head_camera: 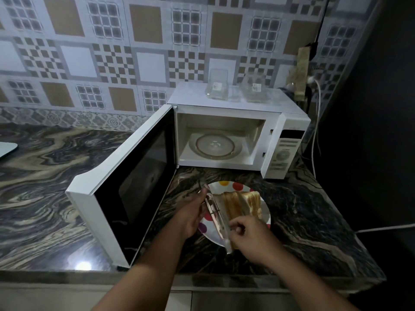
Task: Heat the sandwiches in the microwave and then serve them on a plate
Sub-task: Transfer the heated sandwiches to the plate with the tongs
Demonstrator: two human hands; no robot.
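Toasted sandwiches lie on a white plate with coloured dots on the counter in front of the white microwave. Its door stands wide open to the left, and the glass turntable inside is bare. A clear plastic sandwich package lies open along the left side of the sandwiches. My left hand grips the package's left edge. My right hand pinches its near end, fingers curled, just below the sandwiches.
Two clear plastic containers stand on top of the microwave. A white cable runs down the right wall and across the dark marble counter. A white object sits at the far left edge.
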